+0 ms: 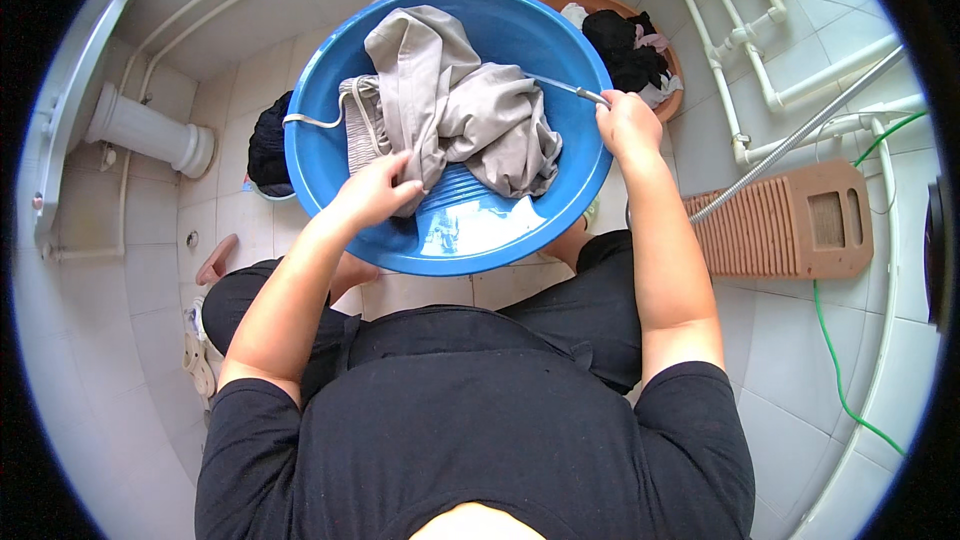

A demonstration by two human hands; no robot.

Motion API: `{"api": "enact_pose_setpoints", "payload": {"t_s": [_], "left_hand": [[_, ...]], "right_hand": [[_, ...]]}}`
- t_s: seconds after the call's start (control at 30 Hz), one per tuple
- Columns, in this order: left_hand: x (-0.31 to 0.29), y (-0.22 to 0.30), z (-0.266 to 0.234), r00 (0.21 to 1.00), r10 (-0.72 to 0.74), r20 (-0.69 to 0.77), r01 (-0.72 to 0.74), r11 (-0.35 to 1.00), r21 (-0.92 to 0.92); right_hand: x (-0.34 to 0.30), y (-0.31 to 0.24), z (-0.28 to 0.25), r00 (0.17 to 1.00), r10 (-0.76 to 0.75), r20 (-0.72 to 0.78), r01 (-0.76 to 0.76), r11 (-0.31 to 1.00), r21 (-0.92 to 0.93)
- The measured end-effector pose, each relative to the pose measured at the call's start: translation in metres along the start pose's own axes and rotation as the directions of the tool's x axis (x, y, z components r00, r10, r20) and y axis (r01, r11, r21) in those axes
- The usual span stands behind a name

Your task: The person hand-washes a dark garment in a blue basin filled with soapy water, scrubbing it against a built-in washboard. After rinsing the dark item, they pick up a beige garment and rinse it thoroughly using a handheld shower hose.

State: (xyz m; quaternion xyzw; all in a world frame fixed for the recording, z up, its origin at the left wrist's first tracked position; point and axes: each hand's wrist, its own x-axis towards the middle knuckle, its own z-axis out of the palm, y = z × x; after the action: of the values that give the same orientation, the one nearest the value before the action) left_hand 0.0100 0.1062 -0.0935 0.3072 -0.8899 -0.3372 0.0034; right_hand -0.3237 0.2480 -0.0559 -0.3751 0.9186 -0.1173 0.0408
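Grey drawstring trousers lie bunched in a large blue plastic basin. Their gathered waistband is on the left, with a pale cord running over the basin's rim. My left hand reaches over the near left rim and grips a fold of the trousers, its fingertips partly hidden by cloth. At the right rim, my right hand is closed round a slim, grey-tipped piece like a hose nozzle. A thin pale streak, perhaps water, runs from its tip toward the trousers. Wet-looking ridges show on the basin's near inner side.
Behind the basin on the right is an orange-brown tub of dark and light clothes. Dark laundry sits at the left. A brown washboard, metal hose and white pipes line the right wall. A pink slipper lies left.
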Motion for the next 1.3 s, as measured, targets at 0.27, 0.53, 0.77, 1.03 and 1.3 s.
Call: {"api": "enact_pose_setpoints", "payload": {"t_s": [0.27,0.53,0.77,1.03,1.3], "left_hand": [[-0.035,0.026,-0.026,0.918,-0.36,0.166,0.274,0.878,0.393],[-0.044,0.051,-0.015,0.943,0.157,-0.295,-0.115,0.982,0.152],[-0.037,0.042,-0.005,0.976,0.134,-0.172,-0.118,0.988,0.101],[0.019,0.062,-0.011,0.953,0.173,-0.25,-0.149,0.983,0.11],[0.082,0.034,0.003,0.99,-0.144,0.006,0.133,0.927,0.351]], "right_hand": [[-0.001,-0.011,-0.002,0.995,-0.058,0.08,0.058,0.998,0.0],[-0.001,-0.031,0.012,0.988,-0.03,0.149,-0.005,0.973,0.23],[-0.006,-0.037,0.002,0.997,-0.008,0.081,-0.002,0.992,0.128],[-0.003,-0.019,0.015,0.999,-0.044,0.005,0.043,0.988,0.147],[0.004,-0.013,0.03,0.992,-0.104,-0.072,0.11,0.991,0.079]]}}
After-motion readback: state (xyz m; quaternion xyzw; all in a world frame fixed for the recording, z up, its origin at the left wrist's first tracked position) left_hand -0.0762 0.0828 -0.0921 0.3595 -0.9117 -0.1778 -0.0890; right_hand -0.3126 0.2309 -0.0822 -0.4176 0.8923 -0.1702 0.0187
